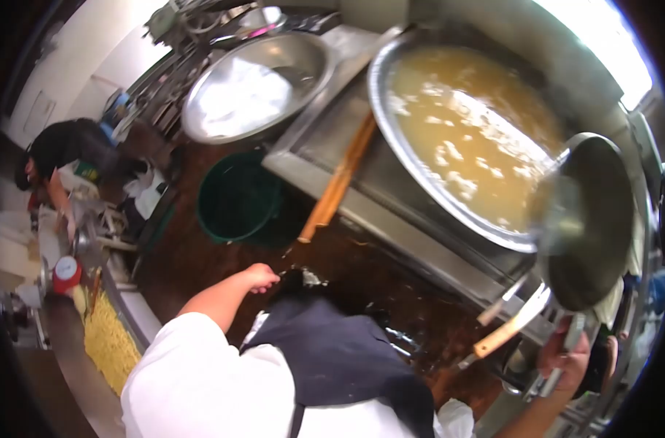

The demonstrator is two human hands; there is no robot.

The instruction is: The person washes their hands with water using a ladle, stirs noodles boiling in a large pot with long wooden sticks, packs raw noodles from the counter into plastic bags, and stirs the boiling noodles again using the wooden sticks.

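Observation:
My right hand (564, 363), at the lower right, is wrapped round the handle of a large round metal strainer (592, 219). The strainer is tilted up on its edge at the right rim of a big pot (438, 191); its near side is blurred. Brownish liquid with pale floating clumps fills the pot. My left hand (261, 278) hangs over the floor in front of my dark apron, its fingers curled together with nothing seen in them. Beyond it, two long wooden sticks (340, 179) lean across the stove's metal edge.
A steel bowl (314, 62) stands at the top, above a green bucket (237, 197) on the floor. Wooden-handled tools (502, 336) stick out at the stove's front. Another person (77, 146) bends over at the left, near a tray of yellow food (110, 343).

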